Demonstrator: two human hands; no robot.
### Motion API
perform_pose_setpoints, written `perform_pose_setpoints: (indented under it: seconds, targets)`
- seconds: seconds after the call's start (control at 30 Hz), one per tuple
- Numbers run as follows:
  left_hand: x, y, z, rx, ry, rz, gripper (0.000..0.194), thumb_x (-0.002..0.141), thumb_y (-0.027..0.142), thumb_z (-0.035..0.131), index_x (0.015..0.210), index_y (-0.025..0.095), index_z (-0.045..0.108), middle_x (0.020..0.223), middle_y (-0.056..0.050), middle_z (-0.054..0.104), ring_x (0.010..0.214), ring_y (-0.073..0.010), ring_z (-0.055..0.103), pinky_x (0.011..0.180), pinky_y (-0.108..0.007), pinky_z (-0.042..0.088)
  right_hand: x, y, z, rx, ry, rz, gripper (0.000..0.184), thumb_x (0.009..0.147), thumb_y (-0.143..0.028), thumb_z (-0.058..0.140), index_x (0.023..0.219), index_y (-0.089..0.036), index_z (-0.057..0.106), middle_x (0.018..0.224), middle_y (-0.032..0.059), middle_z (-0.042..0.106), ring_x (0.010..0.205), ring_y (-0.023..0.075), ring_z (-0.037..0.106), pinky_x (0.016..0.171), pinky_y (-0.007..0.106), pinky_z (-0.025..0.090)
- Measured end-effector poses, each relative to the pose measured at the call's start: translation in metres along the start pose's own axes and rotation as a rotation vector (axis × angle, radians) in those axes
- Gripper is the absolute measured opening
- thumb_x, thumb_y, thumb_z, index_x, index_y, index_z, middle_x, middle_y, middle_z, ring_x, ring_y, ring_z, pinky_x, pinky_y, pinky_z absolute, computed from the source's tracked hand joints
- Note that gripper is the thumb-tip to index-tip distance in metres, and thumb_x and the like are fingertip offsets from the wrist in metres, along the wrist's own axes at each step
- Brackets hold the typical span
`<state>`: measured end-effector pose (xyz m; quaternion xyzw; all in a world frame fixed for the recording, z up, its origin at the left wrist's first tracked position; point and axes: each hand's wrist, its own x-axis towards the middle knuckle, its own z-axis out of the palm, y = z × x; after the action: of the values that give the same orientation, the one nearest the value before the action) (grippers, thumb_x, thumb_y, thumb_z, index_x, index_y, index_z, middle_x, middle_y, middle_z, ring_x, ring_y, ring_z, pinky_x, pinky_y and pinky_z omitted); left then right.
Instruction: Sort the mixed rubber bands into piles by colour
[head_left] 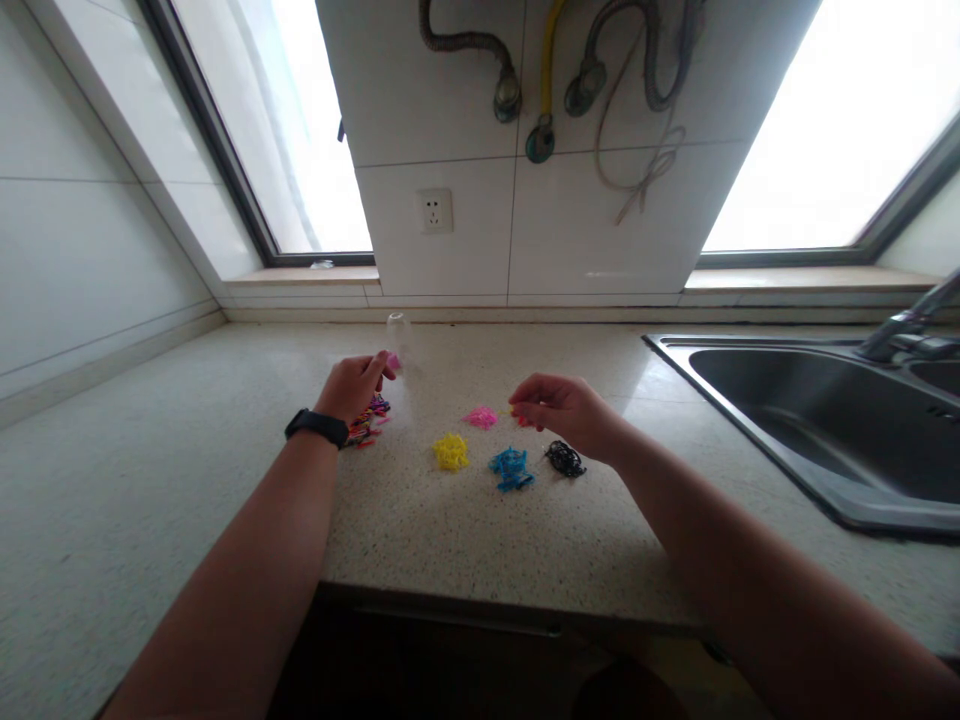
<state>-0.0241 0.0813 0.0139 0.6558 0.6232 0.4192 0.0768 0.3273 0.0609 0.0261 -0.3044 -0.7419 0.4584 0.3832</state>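
Observation:
My left hand (358, 385), with a black band on its wrist, is closed with its fingertips at a small pink piece (394, 361), which looks like the cap of the clear container (397, 335) behind it. Under that hand lies a mixed pile of multicoloured small bands (369, 420), partly hidden. My right hand (559, 405) is pinched over a small orange-red pile (520, 421); what its fingertips hold is too small to make out. Nearby are sorted piles of pink bands (481, 417), yellow bands (451, 452), blue bands (512, 468) and black bands (565, 459).
The speckled countertop (465, 545) ends at a front edge below my forearms. To the right, a steel sink (750, 430) is set into it with a faucet (911, 330). A tiled wall with a socket (434, 210) and hoses (546, 80) stands behind.

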Motion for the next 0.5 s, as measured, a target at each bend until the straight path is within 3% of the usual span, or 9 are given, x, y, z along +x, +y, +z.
perform_pose_setpoints:
  seconds: [0.5]
  targets:
    - [-0.0007, 0.0005, 0.0017, 0.018, -0.003, 0.003, 0.056, 0.095, 0.056, 0.04, 0.071, 0.017, 0.073, 0.053, -0.001, 0.058, 0.053, -0.015, 0.055, 0.053, -0.026, 0.038, -0.0009, -0.0052, 0.0032, -0.061, -0.027, -0.039, 0.023, 0.077, -0.037, 0.076, 0.084, -0.017, 0.067, 0.068, -0.0018, 0.058, 0.06, 0.0096, 0.049, 0.054, 0.025, 0.04]
